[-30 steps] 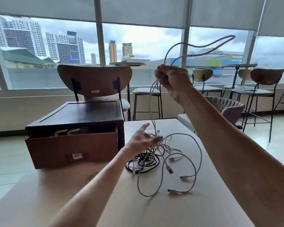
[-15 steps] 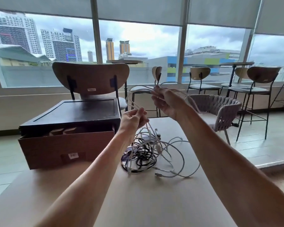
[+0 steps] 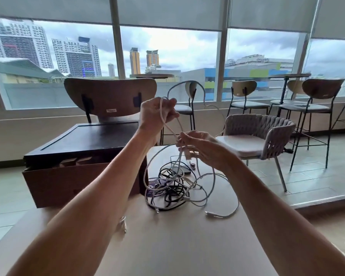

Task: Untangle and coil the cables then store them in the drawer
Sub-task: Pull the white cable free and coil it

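Observation:
A tangle of white, black and purple cables (image 3: 173,188) lies on the beige table (image 3: 167,246). My left hand (image 3: 154,112) is raised above the pile and grips a white cable (image 3: 187,85) that loops up and over to the right. Lower and to the right, my right hand (image 3: 199,148) pinches the same white cable where it drops toward the pile. The dark wooden box has its brown drawer (image 3: 72,186) pulled open at the table's left.
A wooden chair (image 3: 110,98) stands behind the box. A woven grey armchair (image 3: 267,134) sits right of the table, with bar stools (image 3: 315,100) along the window. A loose white cable end (image 3: 221,213) trails on the table right of the pile.
My left hand rose from beside the pile and took hold of the white cable. My right hand came down from high up to just above the pile. The tall loop shrank.

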`<state>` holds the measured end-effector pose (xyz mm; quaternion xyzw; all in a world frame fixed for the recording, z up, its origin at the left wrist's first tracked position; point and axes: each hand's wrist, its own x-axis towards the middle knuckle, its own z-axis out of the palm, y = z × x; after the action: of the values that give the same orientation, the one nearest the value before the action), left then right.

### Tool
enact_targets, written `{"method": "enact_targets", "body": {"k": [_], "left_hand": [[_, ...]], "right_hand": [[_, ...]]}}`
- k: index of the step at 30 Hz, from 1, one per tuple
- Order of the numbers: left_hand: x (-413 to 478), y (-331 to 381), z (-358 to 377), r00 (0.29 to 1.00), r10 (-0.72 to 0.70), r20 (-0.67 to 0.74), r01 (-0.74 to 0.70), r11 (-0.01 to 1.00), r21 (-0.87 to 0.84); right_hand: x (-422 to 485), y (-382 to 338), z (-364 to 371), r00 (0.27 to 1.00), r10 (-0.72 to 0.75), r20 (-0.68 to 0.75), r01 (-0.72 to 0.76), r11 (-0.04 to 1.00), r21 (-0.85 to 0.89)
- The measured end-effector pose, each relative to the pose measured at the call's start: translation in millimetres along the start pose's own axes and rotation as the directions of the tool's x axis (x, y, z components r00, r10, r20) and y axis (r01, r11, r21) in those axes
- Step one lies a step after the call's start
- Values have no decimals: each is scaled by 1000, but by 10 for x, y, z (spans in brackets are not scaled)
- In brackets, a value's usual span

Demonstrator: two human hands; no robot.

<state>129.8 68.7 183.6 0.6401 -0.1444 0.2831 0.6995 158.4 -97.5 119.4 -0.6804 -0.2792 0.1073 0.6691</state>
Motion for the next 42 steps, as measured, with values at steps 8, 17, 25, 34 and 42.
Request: {"method": "enact_targets", "body": {"k": [8,17,25,34,42], "left_hand": [[44,-35,1,988,147,-54,-118,927,355],[4,-164,-173,980,-156,-126,187,935,301],[2,-159,-202,991,-27,-130,47,987,151],[100,-26,-176,969,143,-204,-121,986,117],[87,97,-35,983,71,-167,-81,995,-56]], "right_hand": [[-85,115,-96,998,-25,53,31,992,-121],[-217,365,-238,984,-70,-163,42,985,-167],[-322,490,-269,998,37,-48,-46,974,-221],[-309,542,-127,999,41,5,-36,933,-359],[-60,557,257,992,-115,-54,101,972,-212]]}}
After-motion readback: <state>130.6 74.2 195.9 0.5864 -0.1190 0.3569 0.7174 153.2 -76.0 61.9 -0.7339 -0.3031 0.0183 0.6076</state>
